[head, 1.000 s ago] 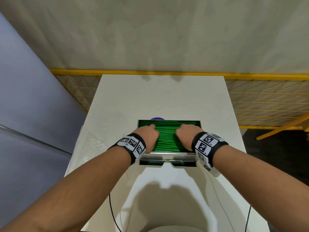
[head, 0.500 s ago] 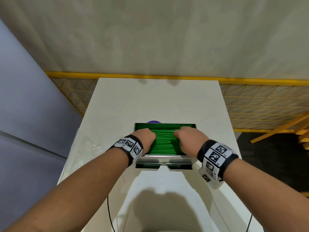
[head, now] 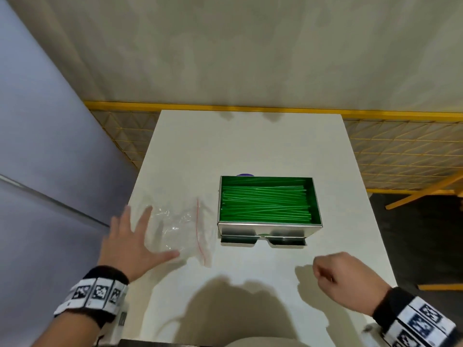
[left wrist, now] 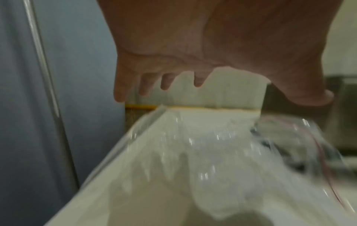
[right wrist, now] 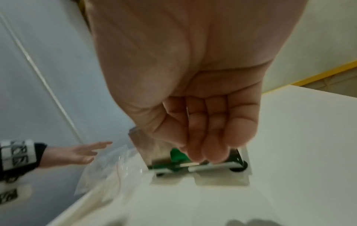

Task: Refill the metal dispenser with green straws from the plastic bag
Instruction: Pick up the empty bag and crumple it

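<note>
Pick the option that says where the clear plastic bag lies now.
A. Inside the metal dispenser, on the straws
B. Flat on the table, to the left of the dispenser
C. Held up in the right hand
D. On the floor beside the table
B: the clear plastic bag lies flat on the white table, left of the metal dispenser, with the open left hand spread at its left edge.

Purple obj mostly hidden behind dispenser
</note>
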